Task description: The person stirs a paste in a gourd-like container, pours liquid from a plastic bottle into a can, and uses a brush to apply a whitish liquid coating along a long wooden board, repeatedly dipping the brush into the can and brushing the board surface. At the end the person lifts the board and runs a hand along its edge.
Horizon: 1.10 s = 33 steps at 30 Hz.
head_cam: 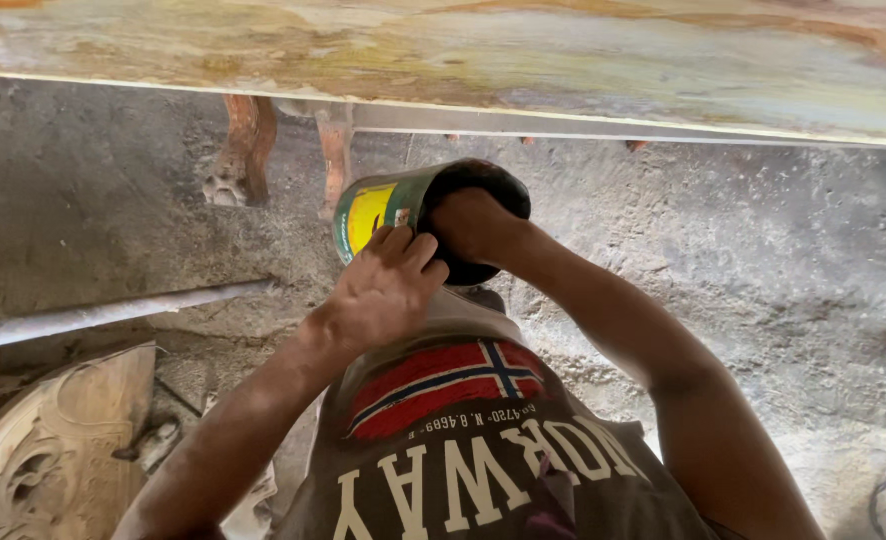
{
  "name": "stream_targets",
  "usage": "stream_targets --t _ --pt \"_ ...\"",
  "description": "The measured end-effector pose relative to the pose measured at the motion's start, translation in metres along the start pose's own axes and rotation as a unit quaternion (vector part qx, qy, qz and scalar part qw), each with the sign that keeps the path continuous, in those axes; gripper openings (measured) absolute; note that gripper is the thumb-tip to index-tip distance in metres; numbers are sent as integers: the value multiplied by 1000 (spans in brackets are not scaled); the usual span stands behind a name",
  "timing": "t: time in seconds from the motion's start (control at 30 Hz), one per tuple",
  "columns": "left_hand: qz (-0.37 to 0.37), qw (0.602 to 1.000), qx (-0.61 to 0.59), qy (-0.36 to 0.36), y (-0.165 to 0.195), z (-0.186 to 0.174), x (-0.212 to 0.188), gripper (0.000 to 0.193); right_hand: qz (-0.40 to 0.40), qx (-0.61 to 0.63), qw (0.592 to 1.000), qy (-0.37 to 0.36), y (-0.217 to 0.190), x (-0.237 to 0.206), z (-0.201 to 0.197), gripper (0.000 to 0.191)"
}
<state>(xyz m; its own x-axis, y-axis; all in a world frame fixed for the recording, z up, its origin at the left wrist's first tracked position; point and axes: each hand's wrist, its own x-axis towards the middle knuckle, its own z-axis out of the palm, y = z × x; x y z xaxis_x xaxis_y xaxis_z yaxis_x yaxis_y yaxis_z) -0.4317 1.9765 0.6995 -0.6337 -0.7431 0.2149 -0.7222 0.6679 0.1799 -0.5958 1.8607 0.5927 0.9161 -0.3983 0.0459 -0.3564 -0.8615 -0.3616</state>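
Green can point(388, 212), yellow label, tilted; left hand point(383, 290) gripping, right hand point(473, 225) inside.

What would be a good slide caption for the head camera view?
Left hand steadies a tilted green-and-yellow can while the right hand reaches into its mouth.

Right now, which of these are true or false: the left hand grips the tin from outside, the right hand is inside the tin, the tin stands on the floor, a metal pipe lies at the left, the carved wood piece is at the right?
1. The left hand grips the tin from outside. True.
2. The right hand reaches into the tin's mouth. True.
3. The tin stands on the floor. False: it is held up, tilted on its side, in both hands.
4. A metal pipe lies at the left. True.
5. The carved wood piece is at the right. False: it is at the lower left.
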Motion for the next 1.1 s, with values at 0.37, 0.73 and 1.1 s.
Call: stream_targets --t 0.37,0.73,1.1 --pt "-125 984 -73 106 -27 15 -30 22 267 516 651 488 1 -85 -29 17" --pt "-136 979 -80 130 -35 -6 -32 25 466 332 535 621 120 -124 -2 20" --pt "-171 976 -82 109 -34 -9 -51 24 274 -36 737 617 85 -107 53 15"
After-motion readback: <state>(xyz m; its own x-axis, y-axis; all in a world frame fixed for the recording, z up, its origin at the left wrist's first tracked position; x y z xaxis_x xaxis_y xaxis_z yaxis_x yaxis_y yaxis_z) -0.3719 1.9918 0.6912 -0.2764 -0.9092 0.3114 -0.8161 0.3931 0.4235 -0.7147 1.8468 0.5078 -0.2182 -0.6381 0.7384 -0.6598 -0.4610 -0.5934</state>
